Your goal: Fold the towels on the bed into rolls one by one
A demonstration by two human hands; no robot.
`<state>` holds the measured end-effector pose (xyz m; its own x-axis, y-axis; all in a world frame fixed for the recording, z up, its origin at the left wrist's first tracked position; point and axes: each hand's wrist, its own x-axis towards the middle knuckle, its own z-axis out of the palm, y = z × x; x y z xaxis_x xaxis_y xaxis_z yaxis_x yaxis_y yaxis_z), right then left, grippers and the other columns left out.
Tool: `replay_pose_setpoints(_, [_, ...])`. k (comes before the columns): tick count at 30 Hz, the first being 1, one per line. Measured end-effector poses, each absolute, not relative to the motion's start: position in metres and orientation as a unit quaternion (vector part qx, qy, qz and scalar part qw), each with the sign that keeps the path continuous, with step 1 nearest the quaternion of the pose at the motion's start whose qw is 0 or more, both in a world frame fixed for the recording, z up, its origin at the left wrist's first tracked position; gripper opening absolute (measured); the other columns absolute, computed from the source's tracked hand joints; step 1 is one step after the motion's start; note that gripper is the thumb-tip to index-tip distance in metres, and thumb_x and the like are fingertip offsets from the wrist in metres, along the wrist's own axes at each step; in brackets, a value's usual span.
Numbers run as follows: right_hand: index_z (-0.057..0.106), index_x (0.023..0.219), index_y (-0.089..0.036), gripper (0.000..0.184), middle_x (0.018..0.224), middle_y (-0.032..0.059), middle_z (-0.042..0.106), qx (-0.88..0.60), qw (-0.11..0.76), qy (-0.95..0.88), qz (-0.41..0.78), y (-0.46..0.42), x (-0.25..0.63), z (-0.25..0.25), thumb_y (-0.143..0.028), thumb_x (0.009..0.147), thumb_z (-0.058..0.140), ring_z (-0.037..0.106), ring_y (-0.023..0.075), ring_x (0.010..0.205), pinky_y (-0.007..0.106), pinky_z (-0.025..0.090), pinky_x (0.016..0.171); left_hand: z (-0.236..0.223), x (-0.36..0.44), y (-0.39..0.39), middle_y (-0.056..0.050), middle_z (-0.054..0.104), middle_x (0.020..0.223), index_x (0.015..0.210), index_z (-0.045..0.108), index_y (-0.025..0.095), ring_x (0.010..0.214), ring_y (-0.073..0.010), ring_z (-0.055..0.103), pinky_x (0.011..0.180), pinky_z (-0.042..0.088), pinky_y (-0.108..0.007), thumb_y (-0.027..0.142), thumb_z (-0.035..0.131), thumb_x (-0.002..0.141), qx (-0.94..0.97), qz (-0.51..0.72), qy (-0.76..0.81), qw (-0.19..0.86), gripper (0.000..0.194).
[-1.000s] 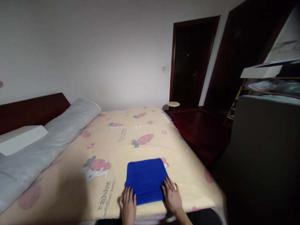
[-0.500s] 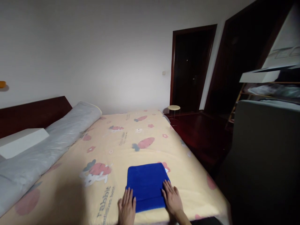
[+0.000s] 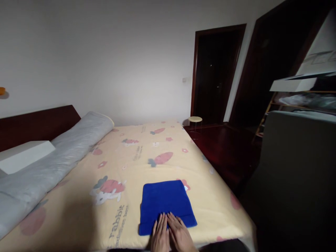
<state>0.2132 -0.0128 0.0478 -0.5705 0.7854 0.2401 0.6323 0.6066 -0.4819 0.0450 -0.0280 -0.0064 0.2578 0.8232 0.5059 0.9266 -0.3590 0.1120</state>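
1. Nearest to us, we record the person's bare left hand (image 3: pixel 160 236) and bare right hand (image 3: pixel 179 233), side by side and close together, with fingers extended forward. Neither is clamped on anything; both rest palm down.
2. Under the fingers we find a deep blue, roughly square piece of soft fabric (image 3: pixel 165 196). It lies flat at the near end of the bed, and the hands cover the middle of its near edge.
3. The bed carries a pale yellow cloth sheet (image 3: pixel 136 166) printed with pink carrots, flowers, white rabbits and grey lettering.
4. To the right of the bed we note a dark grey upright panel (image 3: pixel 296 157); its material we cannot tell.
5. Along the bed's left side lies a long grey fabric roll (image 3: pixel 68 150). A white angular block (image 3: pixel 26 155) stands by it, against a dark reddish-brown headboard (image 3: pixel 39 120).
6. Beyond the panel, we see a shelf rack (image 3: pixel 301 91) holding a white box and clear plastic-wrapped items.
7. Farthest off, we log a round, pale yellow stool (image 3: pixel 195 119) before a dark brown door (image 3: pixel 214 77), set in a white wall (image 3: pixel 118 63).
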Motion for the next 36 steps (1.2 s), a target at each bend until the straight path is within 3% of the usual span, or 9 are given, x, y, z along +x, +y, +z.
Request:
replay_pose_setpoints(3, [0.025,0.15,-0.029,0.051,0.153,0.0033,0.033,-0.411,0.203,-0.867,0.197,-0.018,0.232,0.049,-0.03,0.099,0.031,0.029,0.0215,0.142,0.045,0.026,0.116,0.002,0.029,-0.041,0.002,0.041,0.149,0.149,0.016,0.032,0.134,-0.0158,0.044,0.107,0.044,-0.035,0.021,0.036,0.092,-0.805,-0.203,-0.555,0.056,0.061])
replay_pose_setpoints(7, [0.033,0.148,-0.025,0.052,0.152,0.0053,0.035,-0.462,0.197,-0.837,0.217,-0.016,0.257,0.048,-0.028,0.096,0.034,0.028,0.0226,0.142,0.048,0.024,0.117,0.014,0.0,-0.049,0.001,0.04,0.15,0.149,0.019,0.03,0.137,-0.0152,0.04,0.11,0.042,-0.037,0.015,0.034,0.09,-0.791,-0.189,-0.582,0.023,0.063])
replay_pose_setpoints(11, [0.044,0.142,-0.018,0.059,0.151,0.0082,0.038,-0.499,0.192,-0.818,0.211,-0.01,0.278,0.039,-0.015,0.083,0.039,0.03,0.0232,0.141,0.046,0.027,0.116,0.012,-0.024,-0.049,-0.001,0.05,0.144,0.143,0.039,0.028,0.132,-0.0162,0.047,0.107,0.045,-0.038,0.006,0.036,0.082,-0.776,-0.21,-0.594,0.033,0.065])
replay_pose_setpoints(14, [0.053,0.135,-0.018,0.056,0.146,0.009,0.046,-0.512,0.19,-0.82,0.172,-0.006,0.286,0.032,-0.013,0.082,0.04,0.035,0.0248,0.139,0.046,0.03,0.113,0.01,-0.033,-0.046,-0.002,0.058,0.138,0.129,0.057,0.029,0.125,-0.0198,0.054,0.102,0.049,-0.039,0.008,0.04,0.079,-0.766,-0.205,-0.608,0.042,0.058])
replay_pose_setpoints(19, [0.063,0.123,-0.025,0.051,0.143,0.0072,0.051,-0.553,0.19,-0.808,0.076,-0.004,0.281,0.03,-0.01,0.078,0.045,0.044,0.0275,0.133,0.045,0.035,0.104,0.016,-0.023,-0.041,-0.001,0.067,0.124,0.116,0.067,0.031,0.12,-0.0213,0.056,0.101,0.044,-0.038,0.004,0.044,0.071,-0.713,-0.195,-0.673,0.018,0.057])
replay_pose_setpoints(24, [0.067,0.112,-0.024,0.048,0.116,0.0069,0.069,-0.576,0.203,-0.791,0.05,-0.003,0.27,0.044,-0.005,0.073,0.046,0.061,0.0237,0.108,0.041,0.034,0.098,0.035,-0.016,-0.033,0.002,0.069,0.115,0.11,0.067,0.031,0.115,-0.0173,0.056,0.103,0.034,-0.034,0.002,0.045,0.068,-0.685,-0.179,-0.706,-0.034,0.056])
replay_pose_setpoints(30, [0.067,0.085,-0.021,0.025,0.095,0.0054,0.069,-0.583,0.191,-0.784,0.094,-0.003,0.265,0.074,-0.011,0.074,0.047,0.06,0.0235,0.096,0.041,0.032,0.095,0.052,-0.019,-0.029,0.002,0.072,0.105,0.093,0.071,0.029,0.113,-0.0194,0.056,0.104,0.027,-0.038,0.008,0.048,0.069,-0.659,-0.149,-0.73,-0.101,0.04])
replay_pose_setpoints(33, [0.066,0.088,-0.02,0.024,0.095,0.007,0.069,-0.582,0.18,-0.785,0.109,-0.005,0.264,0.074,-0.015,0.08,0.044,0.059,0.0246,0.097,0.042,0.033,0.093,0.043,-0.019,-0.032,-0.001,0.072,0.114,0.1,0.071,0.028,0.121,-0.0225,0.053,0.107,0.025,-0.043,0.009,0.046,0.071,-0.652,-0.129,-0.743,-0.082,0.043])
replay_pose_setpoints(36, [0.065,0.105,-0.019,0.032,0.105,0.0096,0.069,-0.587,0.177,-0.782,0.111,-0.004,0.266,0.066,-0.018,0.082,0.042,0.058,0.0271,0.104,0.043,0.033,0.096,0.04,-0.017,-0.033,-0.004,0.07,0.12,0.107,0.07,0.026,0.125,-0.024,0.051,0.109,0.025,-0.047,0.007,0.042,0.075,-0.651,-0.099,-0.75,-0.063,0.047])
